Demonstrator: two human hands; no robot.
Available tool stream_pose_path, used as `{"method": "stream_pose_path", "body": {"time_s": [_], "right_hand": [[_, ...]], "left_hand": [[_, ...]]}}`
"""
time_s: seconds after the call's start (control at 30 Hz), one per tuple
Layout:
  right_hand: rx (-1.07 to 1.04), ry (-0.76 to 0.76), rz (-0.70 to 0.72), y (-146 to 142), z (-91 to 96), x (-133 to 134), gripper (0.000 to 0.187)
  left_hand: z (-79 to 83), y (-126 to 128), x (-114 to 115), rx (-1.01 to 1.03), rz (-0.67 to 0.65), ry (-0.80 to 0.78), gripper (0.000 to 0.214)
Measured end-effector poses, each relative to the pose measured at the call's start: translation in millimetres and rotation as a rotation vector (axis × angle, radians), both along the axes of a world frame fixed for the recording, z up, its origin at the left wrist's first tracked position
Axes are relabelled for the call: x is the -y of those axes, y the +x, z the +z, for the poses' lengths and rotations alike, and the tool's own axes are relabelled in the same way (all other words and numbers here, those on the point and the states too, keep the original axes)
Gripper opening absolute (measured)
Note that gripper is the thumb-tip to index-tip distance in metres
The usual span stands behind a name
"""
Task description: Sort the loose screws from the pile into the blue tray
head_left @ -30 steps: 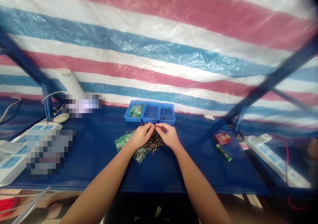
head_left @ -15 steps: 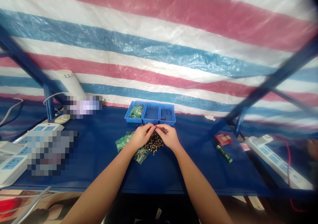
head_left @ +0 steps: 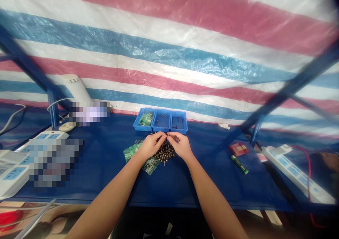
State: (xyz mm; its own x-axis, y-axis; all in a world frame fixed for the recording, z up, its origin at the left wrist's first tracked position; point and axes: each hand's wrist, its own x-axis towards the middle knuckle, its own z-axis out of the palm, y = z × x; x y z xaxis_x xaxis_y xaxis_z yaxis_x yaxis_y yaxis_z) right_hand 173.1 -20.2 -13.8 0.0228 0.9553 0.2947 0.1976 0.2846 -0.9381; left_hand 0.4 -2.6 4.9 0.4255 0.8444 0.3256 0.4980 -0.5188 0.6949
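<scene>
My left hand (head_left: 152,144) and my right hand (head_left: 182,145) meet fingertip to fingertip above a heap of small brass-and-dark screws (head_left: 164,156). Both are closed in a pinch, and a tiny dark, brassy screw (head_left: 167,135) shows between the fingertips; most of it is covered. Partly under my left wrist lie green-tinted plastic bags (head_left: 150,165) with silvery pin-like pieces inside. Just beyond the hands stand three joined blue bins: the left bin (head_left: 143,128) holds green bags, while the middle bin (head_left: 163,123) and right bin (head_left: 181,120) hold a few dark screws.
On the left are white power strips (head_left: 53,136) and a white cylinder (head_left: 76,89). A red box (head_left: 238,148) and a green packet (head_left: 239,164) lie to the right, near another power strip (head_left: 296,172). Striped sheeting (head_left: 169,66) hangs behind the blue table (head_left: 212,182).
My fingertips have shifted slightly, and a bit more of the small screw shows between them. The heap, bags and bins stay where they were.
</scene>
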Motion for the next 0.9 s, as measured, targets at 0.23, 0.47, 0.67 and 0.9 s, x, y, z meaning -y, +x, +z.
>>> {"method": "stream_pose_path", "body": {"time_s": [0.23, 0.47, 0.67, 0.9], "right_hand": [[-0.004, 0.005, 0.013, 0.6, 2.6, 1.2, 0.028], [-0.037, -0.001, 0.012, 0.7, 3.1, 1.1, 0.026], [-0.030, -0.009, 0.022, -1.1, 2.4, 1.6, 0.027], [-0.138, -0.121, 0.014, 3.8, -2.4, -5.4, 0.030]], "left_hand": [[-2.3, 0.5, -1.2, 0.002, 0.004, 0.027, 0.035], [-5.7, -1.1, -2.6, -0.004, 0.053, 0.013, 0.031], [-2.6, -0.1, -0.6, 0.007, 0.026, 0.018, 0.034], [-2.2, -1.6, -1.7, -0.033, 0.081, 0.025, 0.031]]}}
